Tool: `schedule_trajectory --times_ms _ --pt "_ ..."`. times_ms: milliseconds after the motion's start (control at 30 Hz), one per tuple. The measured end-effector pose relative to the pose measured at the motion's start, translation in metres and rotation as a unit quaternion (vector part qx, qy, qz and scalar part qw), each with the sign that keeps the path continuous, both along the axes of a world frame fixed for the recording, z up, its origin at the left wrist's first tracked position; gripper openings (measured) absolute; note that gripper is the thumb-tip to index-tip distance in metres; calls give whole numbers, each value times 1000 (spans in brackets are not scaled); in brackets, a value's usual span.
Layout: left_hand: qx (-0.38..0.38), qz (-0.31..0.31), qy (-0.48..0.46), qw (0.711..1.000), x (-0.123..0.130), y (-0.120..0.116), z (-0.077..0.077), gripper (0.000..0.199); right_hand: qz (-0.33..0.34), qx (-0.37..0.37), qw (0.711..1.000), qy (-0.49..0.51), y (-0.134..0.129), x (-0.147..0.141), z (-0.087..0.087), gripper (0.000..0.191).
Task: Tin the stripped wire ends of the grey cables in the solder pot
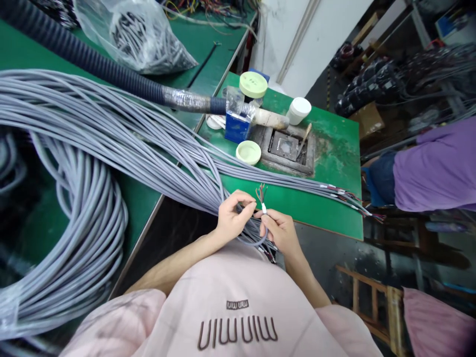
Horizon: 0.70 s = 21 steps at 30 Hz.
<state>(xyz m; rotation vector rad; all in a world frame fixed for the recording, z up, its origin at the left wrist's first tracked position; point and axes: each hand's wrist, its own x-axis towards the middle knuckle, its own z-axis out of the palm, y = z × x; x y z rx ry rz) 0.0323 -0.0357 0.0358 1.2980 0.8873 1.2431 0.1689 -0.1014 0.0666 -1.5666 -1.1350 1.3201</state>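
Observation:
Just in front of my body, my right hand (281, 229) grips a grey cable (263, 237) between thumb and fingers, close below a white band (264, 208). Above that band the thin coloured wires (261, 193) of the cable fan upward, with bare-looking tips. To the left of the wires is my left hand (235, 215), its thumb and index finger closed in a pinch; whatever they may hold is too small to make out. Beneath both hands more grey cables (201, 191) run in a thick bundle, and some stripped ends hang near my lap.
A solder pot (286, 145) with a stick in it is set in the green table (334, 148). Around it stand a pale green tub (248, 152), a white jar (298, 110) and a fume hose (186, 100). A person in purple (435, 166) is at the right.

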Motion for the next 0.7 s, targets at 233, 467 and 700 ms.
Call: schedule_trajectory --times_ms 233,467,700 --pt "131 -8 107 986 -6 11 15 8 26 43 994 -95 2 -3 3 26" --pt "120 -53 150 980 -9 24 26 9 38 69 988 -134 4 -4 5 27" --pt "234 -28 184 954 -5 29 30 5 35 62 994 -83 5 -1 3 32"
